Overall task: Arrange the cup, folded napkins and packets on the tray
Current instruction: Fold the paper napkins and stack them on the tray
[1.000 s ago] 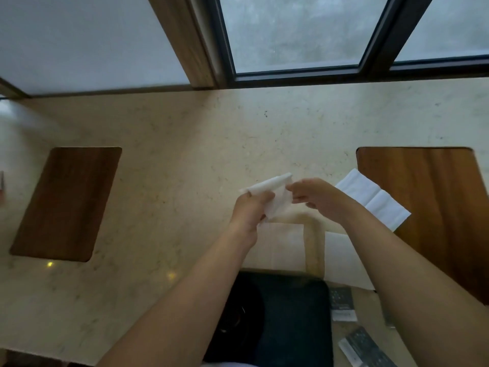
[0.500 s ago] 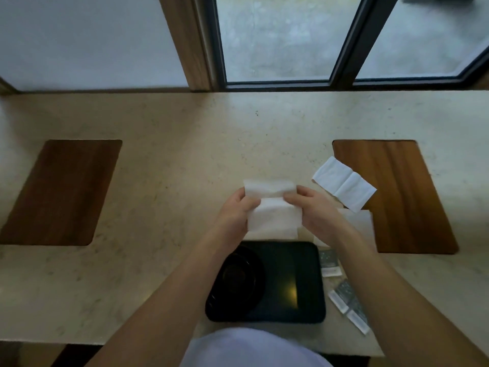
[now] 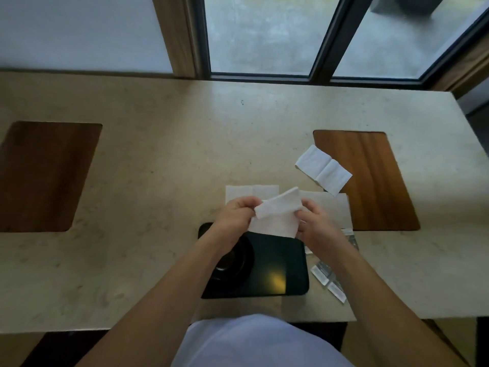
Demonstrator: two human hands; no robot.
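Note:
A white napkin (image 3: 276, 214), partly folded, is held above the far edge of the black tray (image 3: 280, 263). My left hand (image 3: 234, 217) pinches its left end and my right hand (image 3: 315, 223) grips its right side. A black cup (image 3: 232, 263) sits on the tray's left part, half hidden by my left forearm. Two more napkins lie flat on the counter behind my hands: a left napkin (image 3: 251, 192) and a right napkin (image 3: 333, 207). Another napkin (image 3: 324, 169) lies at the edge of the right wooden inlay. Several grey packets (image 3: 329, 280) lie right of the tray.
The beige stone counter (image 3: 158, 168) has a dark wooden inlay (image 3: 39, 176) at the left and a lighter one (image 3: 370, 178) at the right. A window with dark frames (image 3: 325, 41) runs along the far edge. The counter's near edge is close to my body.
The napkin's top part has been folded over and tilted, and my hands have drawn slightly nearer to the tray. The camera has pulled back, showing more of the counter.

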